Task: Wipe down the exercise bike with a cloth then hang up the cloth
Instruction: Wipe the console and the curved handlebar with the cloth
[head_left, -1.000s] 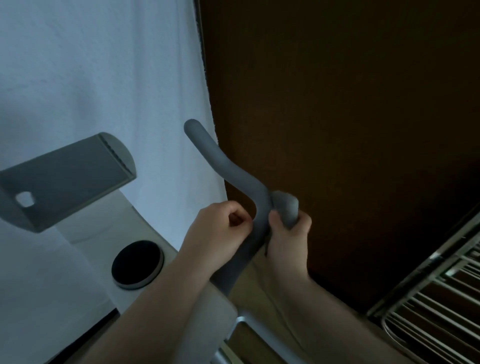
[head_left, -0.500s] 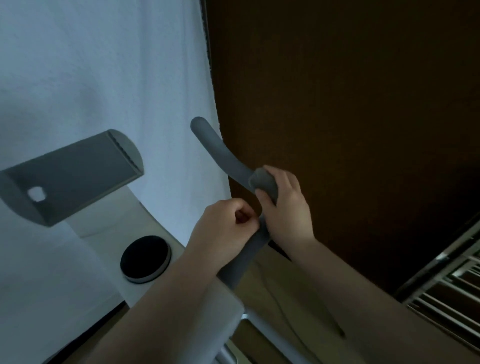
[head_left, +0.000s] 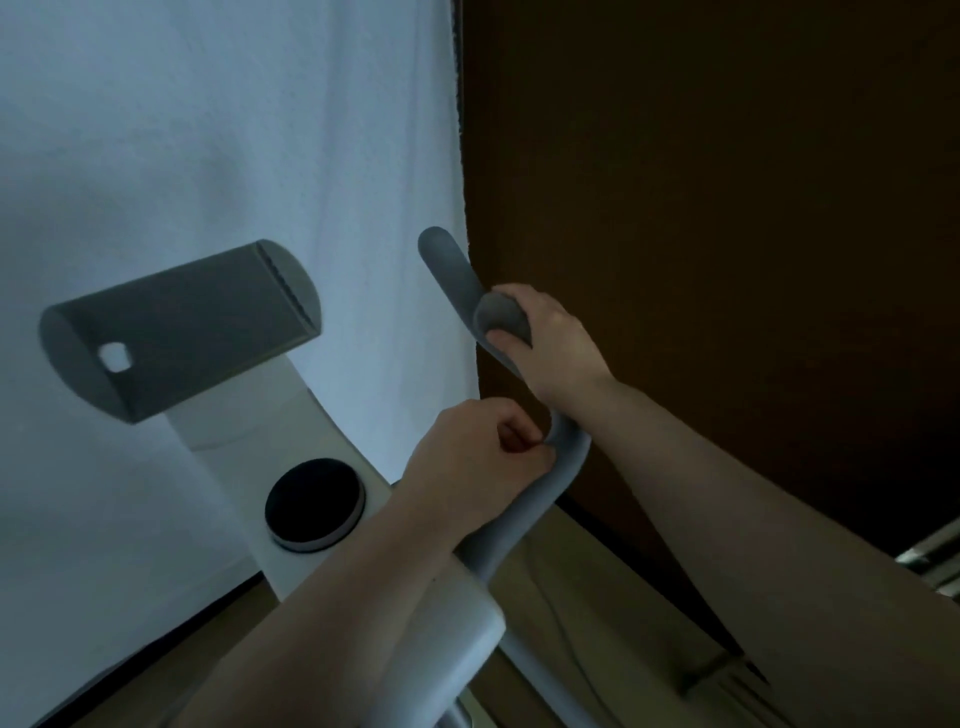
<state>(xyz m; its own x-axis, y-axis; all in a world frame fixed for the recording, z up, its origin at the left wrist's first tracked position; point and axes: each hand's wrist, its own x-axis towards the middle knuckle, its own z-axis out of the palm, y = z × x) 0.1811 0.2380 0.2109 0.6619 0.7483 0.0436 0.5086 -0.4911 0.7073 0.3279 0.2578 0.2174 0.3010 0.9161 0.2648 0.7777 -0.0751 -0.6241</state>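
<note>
White sheet (head_left: 208, 130) edge beside handlebar (head_left: 447, 265)

The scene is dim, with a cool blue cast. The white curtain (head_left: 208, 156) at left is the brightest area and shows soft, broad shadows. The brown wall (head_left: 727, 208) at right falls to near black in its upper part. Detail is soft throughout, and straight lines bow near the frame edges.
</note>
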